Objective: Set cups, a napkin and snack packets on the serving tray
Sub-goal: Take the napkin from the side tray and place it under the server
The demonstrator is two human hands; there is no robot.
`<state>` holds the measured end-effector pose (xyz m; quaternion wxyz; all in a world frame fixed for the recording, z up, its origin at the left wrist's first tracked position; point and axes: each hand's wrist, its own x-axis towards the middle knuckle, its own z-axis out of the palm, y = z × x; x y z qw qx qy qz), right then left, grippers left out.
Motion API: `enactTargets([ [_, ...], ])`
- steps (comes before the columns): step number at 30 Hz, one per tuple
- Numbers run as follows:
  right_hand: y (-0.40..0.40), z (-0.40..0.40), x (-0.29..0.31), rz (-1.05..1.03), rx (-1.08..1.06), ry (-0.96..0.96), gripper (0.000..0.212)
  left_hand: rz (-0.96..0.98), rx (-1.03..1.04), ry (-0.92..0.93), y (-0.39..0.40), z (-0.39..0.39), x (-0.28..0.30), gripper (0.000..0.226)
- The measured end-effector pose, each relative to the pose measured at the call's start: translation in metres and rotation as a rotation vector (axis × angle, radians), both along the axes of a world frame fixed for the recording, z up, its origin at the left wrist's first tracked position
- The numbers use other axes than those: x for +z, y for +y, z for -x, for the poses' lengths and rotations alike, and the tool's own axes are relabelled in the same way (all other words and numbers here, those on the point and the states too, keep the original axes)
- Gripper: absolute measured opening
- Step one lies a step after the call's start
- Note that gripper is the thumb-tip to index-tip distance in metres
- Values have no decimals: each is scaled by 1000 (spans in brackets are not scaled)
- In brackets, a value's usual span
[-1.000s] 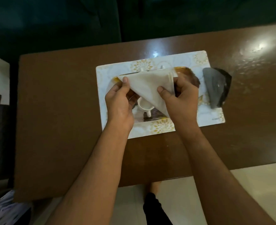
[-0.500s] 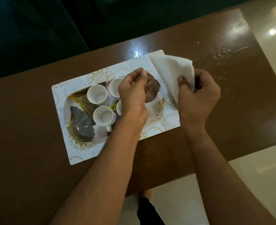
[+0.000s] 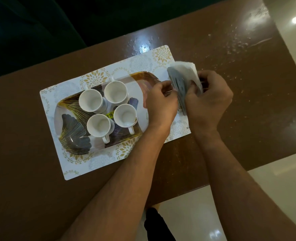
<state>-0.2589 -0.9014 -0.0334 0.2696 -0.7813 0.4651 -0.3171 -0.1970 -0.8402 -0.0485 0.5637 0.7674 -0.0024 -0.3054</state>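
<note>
A leaf-patterned serving tray [image 3: 70,131] lies on a white placemat [image 3: 95,162] and carries several empty white cups [image 3: 91,100], clustered at its left and middle. Just off the tray's right end stands a grey slotted napkin holder [image 3: 177,82]. A folded white napkin [image 3: 189,69] sits right behind it, sticking out above. My right hand [image 3: 208,101] grips the napkin, with its thumb pressed on the holder's face. My left hand [image 3: 161,101] is curled at the holder's left edge, fingertips pinching it, and it covers the tray's right end.
The brown table [image 3: 22,153] has a near edge just below my forearms and a right edge next to pale floor tiles [image 3: 283,180]. Crumbs and glare mark the surface at the right. A dark sofa [image 3: 39,32] lies beyond the far edge.
The napkin was spread open between both hands over the tray. It is now folded small and pressed against the grey holder on the right. My left hand moved right to the holder.
</note>
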Motion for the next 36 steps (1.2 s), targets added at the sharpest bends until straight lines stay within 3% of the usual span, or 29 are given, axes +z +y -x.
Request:
enactTargets([
  [12,-7,-3,-12,7,6,-58,9,-5,-75,45,-10,7,-3,34],
  [28,-4,8,-14,-105,37,-64,14,14,-96,69,-8,9,-1,29],
  [36,12,14,-4,10,38,46,26,29,-65,-63,8,4,9,29],
])
